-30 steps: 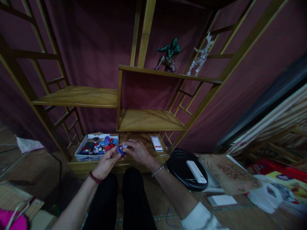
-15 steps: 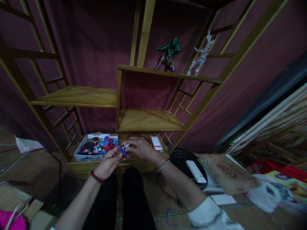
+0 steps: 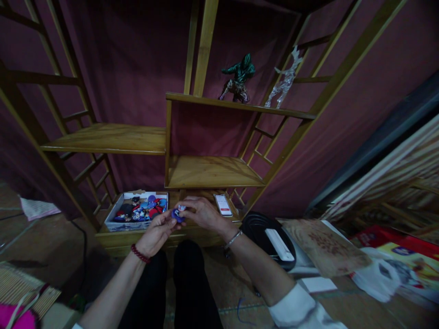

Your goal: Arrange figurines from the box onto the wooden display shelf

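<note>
Between my hands is a small toy figure with a round purple base point(image 3: 177, 216) and a white, blue and red upper part point(image 3: 181, 208). My left hand point(image 3: 159, 232) grips the base from the left, thumb on top. From the right, the fingers of my right hand point(image 3: 200, 212) are closed on the upper part; whether the two pieces are joined I cannot tell. Just left of my hands, a shallow cardboard box point(image 3: 126, 225) holds several small red, blue, black and purple toy pieces point(image 3: 144, 211). A phone point(image 3: 223, 205) with a lit screen lies right of my right hand.
A wooden shelf unit point(image 3: 214, 171) rises in front. On its upper board stand a green figure point(image 3: 242, 75) and a clear figure point(image 3: 285, 80). At right are a round black object point(image 3: 259, 228) with a white strip point(image 3: 279, 245), a patterned brown piece point(image 3: 322, 246) and a plastic bag point(image 3: 377, 274).
The view has shifted very slightly. Both hands keep the same hold on the toy figure, with hardly any visible movement.
</note>
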Action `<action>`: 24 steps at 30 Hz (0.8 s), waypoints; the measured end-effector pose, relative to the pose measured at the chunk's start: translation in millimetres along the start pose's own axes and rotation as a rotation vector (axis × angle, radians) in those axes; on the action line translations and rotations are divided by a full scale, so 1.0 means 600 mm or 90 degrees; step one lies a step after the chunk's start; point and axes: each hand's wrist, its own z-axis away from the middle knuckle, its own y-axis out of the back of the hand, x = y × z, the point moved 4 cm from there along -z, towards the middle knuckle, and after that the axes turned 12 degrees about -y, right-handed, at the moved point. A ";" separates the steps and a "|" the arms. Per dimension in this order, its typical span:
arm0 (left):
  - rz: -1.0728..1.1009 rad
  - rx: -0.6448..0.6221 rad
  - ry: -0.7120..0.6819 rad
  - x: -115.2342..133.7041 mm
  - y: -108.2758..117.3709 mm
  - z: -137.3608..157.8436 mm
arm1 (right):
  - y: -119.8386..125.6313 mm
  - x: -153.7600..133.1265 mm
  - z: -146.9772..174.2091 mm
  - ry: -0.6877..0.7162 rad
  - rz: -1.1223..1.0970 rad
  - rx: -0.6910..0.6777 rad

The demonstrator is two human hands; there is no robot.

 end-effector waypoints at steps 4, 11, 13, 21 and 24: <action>0.004 0.000 0.003 -0.002 -0.001 0.000 | 0.002 0.000 -0.002 0.013 -0.003 -0.013; 0.003 0.004 -0.002 -0.005 -0.008 -0.002 | 0.007 0.008 -0.002 -0.019 -0.014 0.003; 0.004 0.008 -0.001 -0.005 -0.010 -0.003 | 0.007 0.013 0.000 -0.045 -0.029 0.016; 0.002 0.012 -0.011 -0.005 -0.018 -0.009 | 0.010 0.022 0.006 -0.065 -0.061 0.064; 0.007 0.015 -0.006 -0.007 -0.020 -0.010 | 0.014 0.020 0.009 -0.060 -0.068 0.066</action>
